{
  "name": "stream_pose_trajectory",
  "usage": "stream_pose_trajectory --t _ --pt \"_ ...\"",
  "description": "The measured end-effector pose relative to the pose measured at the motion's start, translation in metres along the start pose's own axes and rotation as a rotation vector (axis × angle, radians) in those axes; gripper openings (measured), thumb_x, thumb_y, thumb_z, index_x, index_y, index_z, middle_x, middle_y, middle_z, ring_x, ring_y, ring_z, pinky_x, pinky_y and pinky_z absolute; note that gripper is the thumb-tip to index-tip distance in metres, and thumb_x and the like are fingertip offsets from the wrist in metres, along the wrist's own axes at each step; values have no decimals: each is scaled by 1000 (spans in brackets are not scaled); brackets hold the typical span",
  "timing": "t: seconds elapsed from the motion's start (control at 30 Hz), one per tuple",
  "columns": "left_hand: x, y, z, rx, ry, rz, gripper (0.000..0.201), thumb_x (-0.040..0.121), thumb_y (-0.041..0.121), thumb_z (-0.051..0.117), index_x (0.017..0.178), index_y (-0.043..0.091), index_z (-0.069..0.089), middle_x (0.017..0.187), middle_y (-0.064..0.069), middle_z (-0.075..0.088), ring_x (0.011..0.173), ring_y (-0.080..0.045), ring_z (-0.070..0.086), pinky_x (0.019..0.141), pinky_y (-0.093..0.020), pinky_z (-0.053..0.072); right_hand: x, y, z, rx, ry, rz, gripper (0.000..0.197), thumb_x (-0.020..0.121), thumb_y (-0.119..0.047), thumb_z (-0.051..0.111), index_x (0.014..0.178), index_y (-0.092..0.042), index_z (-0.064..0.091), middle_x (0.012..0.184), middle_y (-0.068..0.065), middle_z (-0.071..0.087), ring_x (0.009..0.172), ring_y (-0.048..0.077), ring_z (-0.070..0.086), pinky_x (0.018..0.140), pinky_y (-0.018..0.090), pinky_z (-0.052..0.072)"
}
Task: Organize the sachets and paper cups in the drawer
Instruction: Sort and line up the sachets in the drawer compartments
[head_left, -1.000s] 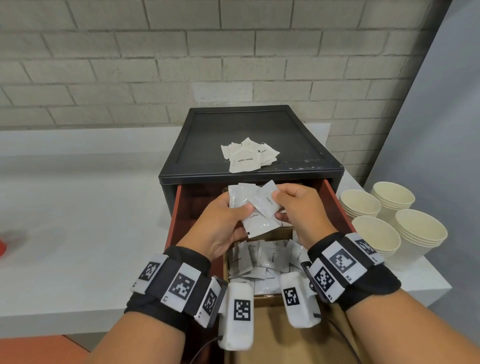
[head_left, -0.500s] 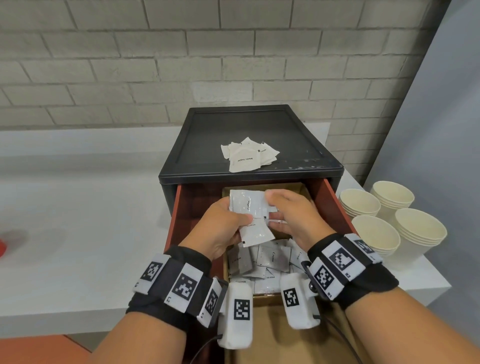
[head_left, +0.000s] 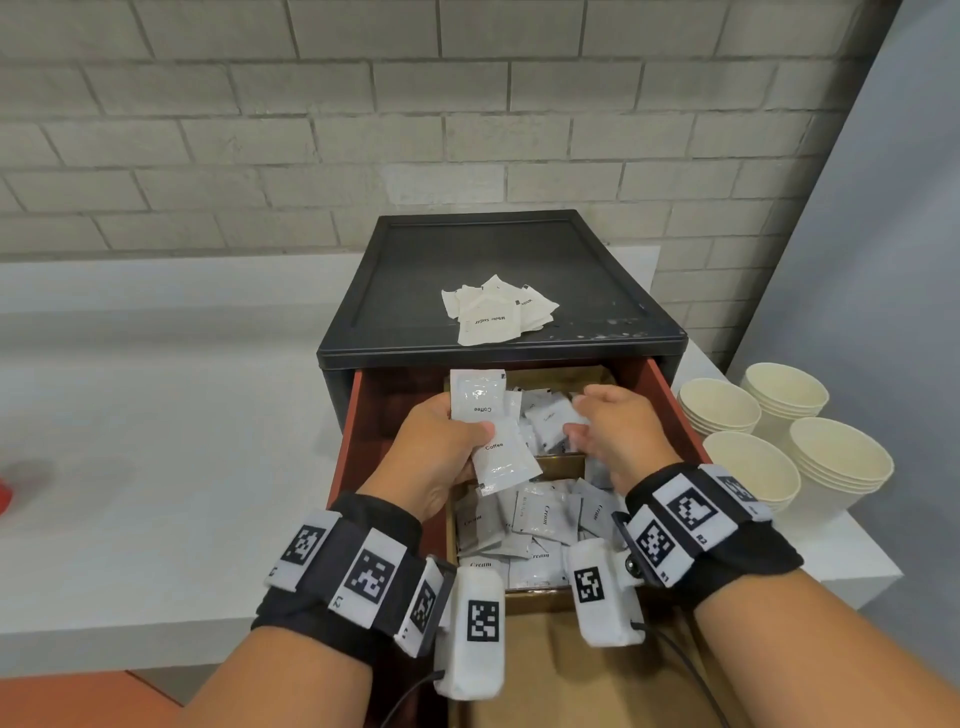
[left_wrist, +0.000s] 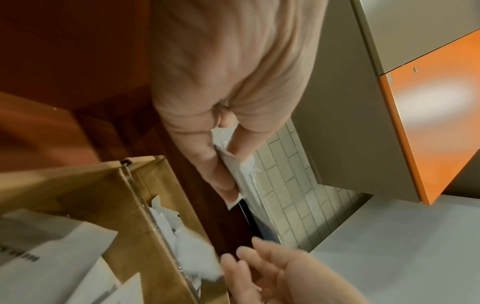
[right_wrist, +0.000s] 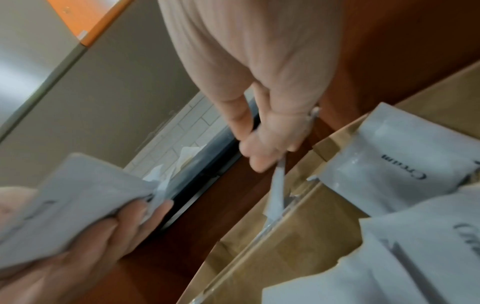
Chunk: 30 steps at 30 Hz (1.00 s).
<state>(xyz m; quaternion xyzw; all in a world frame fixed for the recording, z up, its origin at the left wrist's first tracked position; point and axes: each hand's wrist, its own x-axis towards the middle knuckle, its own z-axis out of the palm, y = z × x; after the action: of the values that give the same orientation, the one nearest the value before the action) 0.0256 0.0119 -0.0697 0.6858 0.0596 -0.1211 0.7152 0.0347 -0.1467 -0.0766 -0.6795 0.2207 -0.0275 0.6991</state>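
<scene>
The left hand (head_left: 441, 452) has its grip clamped on a small fan of white coffee sachets (head_left: 488, 431), thumb on top and fingers underneath, held up over the left part of the open drawer (head_left: 675, 405). The right hand (head_left: 618, 441) reaches into the far compartment, and the right wrist view shows its thumb and fingers pinched together on a single sachet (right_wrist: 278, 185) at the cardboard divider (head_left: 558, 460). More coffee sachets lie loose in that far compartment, and cream sachets (head_left: 540, 519) fill the nearer one. On top of the black drawer cabinet (head_left: 415, 322) sits a little heap of sugar sachets (head_left: 493, 312). Four stacks of paper cups (head_left: 779, 441) stand on the white desk (head_left: 156, 441) to the right, just beside the cabinet.
</scene>
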Motion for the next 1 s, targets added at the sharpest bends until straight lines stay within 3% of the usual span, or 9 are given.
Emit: stream_pose_trajectory --t 0.1,0.23,0.33,0.43,0.57,0.63,0.7,0.83,1.0 --pt "-1 0 0 -22 14 22 35 93 -8 47 119 12 55 105 -2 63 84 -15 64 66 -25 56 -16 -4 11 -176 -287 -13 39 91 -30 58 127 -21 49 117 2 58 89 18 64 66 25 53" --pt "0 0 -2 -62 70 35 37 93 -5 47 126 9 55 118 -12 65 94 -22 67 71 -30 58 -25 -1 21 -321 -499 -101 56 86 -6 62 133 -27 41 79 0 61 48 6 52 44 17 44" --pt "1 3 -4 -77 151 -9 32 95 5 51 127 10 52 117 -11 62 81 -14 65 68 -23 56 -13 -1 14 -324 -321 -152 53 87 -1 57 135 -20 43 78 2 55 48 7 45 42 17 39" --pt "2 2 -5 10 128 -1 27 94 12 56 121 12 55 96 -8 65 65 -9 59 56 -15 52 2 1 2 -172 -118 -101 41 89 3 52 128 -8 52 89 8 59 54 11 49 48 17 44" --pt "0 0 -5 147 88 -2 16 90 10 61 105 15 59 74 -4 60 54 -6 50 44 -11 42 9 4 -1 -121 -71 -59 54 91 -21 58 140 -12 39 132 8 50 96 19 62 85 29 53" --pt "-2 0 -5 245 23 -12 12 87 8 64 97 12 60 64 -4 57 45 -5 47 39 -11 37 2 1 6 -161 -175 -123 50 90 -32 59 136 -16 45 126 3 55 91 14 61 73 23 53" --pt "-4 -2 -2 315 -61 -22 12 86 8 65 98 8 63 57 -2 56 39 -3 47 40 -14 37 -4 1 12 -276 -237 -247 34 88 -24 61 121 -16 58 109 2 63 76 7 58 52 11 45" --pt "-1 -3 3 276 -51 -63 30 99 7 41 125 13 55 79 -7 65 55 -5 57 56 -16 49 4 4 8 -288 -73 -331 21 87 -3 57 104 -12 64 94 5 63 66 8 54 52 16 44" --pt "2 2 4 149 16 -115 38 100 5 38 136 12 47 103 -11 62 67 -9 63 63 -17 53 16 4 -10 -103 177 -192 15 91 -10 56 80 -19 61 88 5 61 65 11 57 67 24 53"
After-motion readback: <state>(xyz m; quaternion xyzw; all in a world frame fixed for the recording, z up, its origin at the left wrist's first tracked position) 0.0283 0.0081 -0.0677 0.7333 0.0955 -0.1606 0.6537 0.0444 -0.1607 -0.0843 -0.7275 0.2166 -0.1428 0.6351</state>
